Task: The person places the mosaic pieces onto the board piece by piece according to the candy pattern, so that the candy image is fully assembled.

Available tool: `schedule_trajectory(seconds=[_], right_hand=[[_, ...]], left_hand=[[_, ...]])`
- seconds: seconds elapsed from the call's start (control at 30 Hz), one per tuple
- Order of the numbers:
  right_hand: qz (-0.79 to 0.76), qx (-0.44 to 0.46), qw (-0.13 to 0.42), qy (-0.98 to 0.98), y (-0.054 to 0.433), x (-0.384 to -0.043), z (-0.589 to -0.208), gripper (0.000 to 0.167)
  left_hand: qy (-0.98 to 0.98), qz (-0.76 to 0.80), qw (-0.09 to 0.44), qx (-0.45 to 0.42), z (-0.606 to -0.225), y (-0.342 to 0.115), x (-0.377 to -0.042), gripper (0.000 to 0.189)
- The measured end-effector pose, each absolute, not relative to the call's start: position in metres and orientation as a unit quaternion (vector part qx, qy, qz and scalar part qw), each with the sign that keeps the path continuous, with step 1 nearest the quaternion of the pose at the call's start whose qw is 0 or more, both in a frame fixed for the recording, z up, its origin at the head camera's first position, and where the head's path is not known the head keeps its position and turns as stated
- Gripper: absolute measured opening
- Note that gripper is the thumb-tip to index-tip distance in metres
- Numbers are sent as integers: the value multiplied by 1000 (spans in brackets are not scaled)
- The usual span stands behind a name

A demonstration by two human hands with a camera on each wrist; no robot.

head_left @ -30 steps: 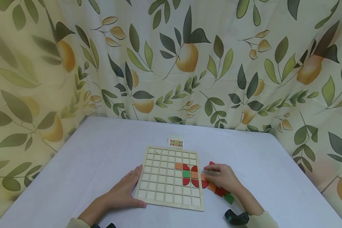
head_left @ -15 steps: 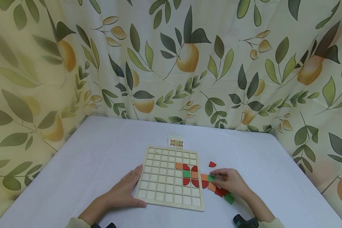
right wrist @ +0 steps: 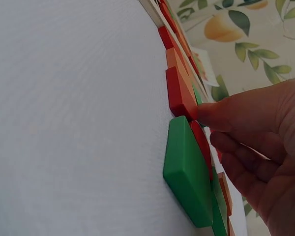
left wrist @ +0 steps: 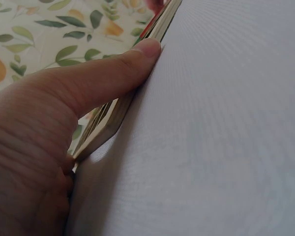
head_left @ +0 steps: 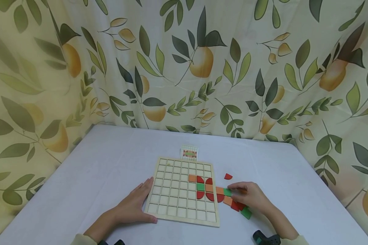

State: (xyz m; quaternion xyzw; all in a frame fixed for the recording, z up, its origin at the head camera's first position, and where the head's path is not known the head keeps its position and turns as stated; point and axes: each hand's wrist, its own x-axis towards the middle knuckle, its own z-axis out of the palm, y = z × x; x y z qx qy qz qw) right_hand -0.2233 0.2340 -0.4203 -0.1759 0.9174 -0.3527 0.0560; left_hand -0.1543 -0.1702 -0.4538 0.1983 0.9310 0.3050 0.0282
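Observation:
A pale wooden grid board (head_left: 171, 200) lies on the table, with several orange, red and green tiles set in its right part. My left hand (head_left: 132, 204) steadies its near left corner, fingers along the left side and thumb against the front edge, as the left wrist view also shows. My right hand (head_left: 249, 196) is over the loose tiles to the right of the board, thumb and index fingertips a little apart beside a green square tile (head_left: 227, 192). In the right wrist view the thumb tip overlaps a red tile (right wrist: 179, 93), near a thick green tile (right wrist: 187, 172); no tile shows between the fingertips.
A small pattern card (head_left: 189, 153) lies behind the board. One red quarter-round tile (head_left: 228, 176) sits apart, behind the other loose tiles. Orange (head_left: 228, 200) and green (head_left: 246, 213) tiles trail toward the front right. A fruit-print curtain (head_left: 184, 68) hangs behind the table.
My right hand has drawn back to the right from the board's edge, uncovering the green square tile and the red quarter-round tile. The left hand and the board have stayed put.

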Motion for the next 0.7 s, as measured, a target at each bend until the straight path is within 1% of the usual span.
schedule_trajectory(seconds=[0.27, 0.7], right_hand=[[-349, -202, 60, 913, 232, -226, -421, 29], [-353, -193, 58, 914, 232, -225, -421, 30]], left_hand=[[931, 304, 24, 201, -455, -171, -154, 128], [930, 304, 19, 205, -456, -172, -154, 129]])
